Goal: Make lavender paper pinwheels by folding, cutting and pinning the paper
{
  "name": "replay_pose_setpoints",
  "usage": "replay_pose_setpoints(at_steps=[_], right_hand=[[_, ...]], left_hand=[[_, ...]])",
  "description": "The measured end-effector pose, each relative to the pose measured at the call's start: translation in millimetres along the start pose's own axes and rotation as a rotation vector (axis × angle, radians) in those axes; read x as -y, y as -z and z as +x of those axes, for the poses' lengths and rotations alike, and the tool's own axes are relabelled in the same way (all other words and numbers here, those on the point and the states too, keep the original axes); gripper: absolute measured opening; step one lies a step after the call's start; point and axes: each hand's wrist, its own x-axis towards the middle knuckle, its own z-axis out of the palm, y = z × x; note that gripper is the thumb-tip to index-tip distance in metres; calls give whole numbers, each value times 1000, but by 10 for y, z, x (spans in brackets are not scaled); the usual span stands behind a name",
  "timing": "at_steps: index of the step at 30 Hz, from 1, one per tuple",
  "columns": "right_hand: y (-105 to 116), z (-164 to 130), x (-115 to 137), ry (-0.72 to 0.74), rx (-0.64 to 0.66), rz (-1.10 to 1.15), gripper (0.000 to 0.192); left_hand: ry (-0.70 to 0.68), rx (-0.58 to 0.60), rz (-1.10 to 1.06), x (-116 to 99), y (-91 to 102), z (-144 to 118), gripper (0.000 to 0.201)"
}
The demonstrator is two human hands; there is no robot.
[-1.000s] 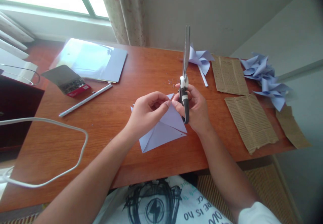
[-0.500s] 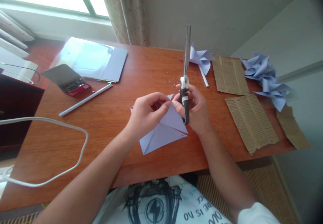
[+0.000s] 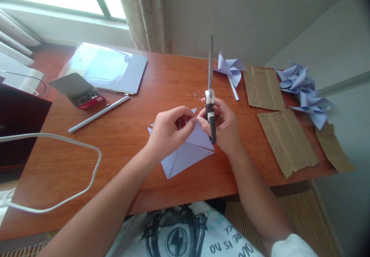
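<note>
The folded lilac paper has barely shifted since a second ago; its creased, matte triangles lie under both hands. The left hand pinches its top corner, fingertips together. The right hand stays wrapped around the scissors, whose closed steel blades now tilt slightly left above the fingers.

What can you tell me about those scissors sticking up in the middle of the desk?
The black-and-white-handled scissors stand nearly upright, with thin metal blades closed and pointing up and a white pivot piece above dark handle loops. The right hand grips the handles, just above the pale lilac folded paper sheet. The blades touch nothing.
</note>
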Motion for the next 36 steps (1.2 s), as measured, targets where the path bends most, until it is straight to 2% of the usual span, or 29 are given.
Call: replay_pose_setpoints(at_steps=[10,15,20,26,32,36], right_hand=[[-4,6,23,-57,-19,32,42],[50,11,33,-180,45,161,37],[79,28,56,-214,82,197,37],[78,24,37,-208,83,191,36],[50,5,2,-81,45,140,42],[5,12,29,-52,11,101,44]], left_hand=[[21,-22,-28,-26,-5,2,11],[83,-2,-172,-38,5,15,14],[101,16,-227,-35,8,12,17],[107,14,-222,-47,2,10,17],[53,-49,-99,-32,0,8,15],[17,-69,-43,-25,-11,2,13]])
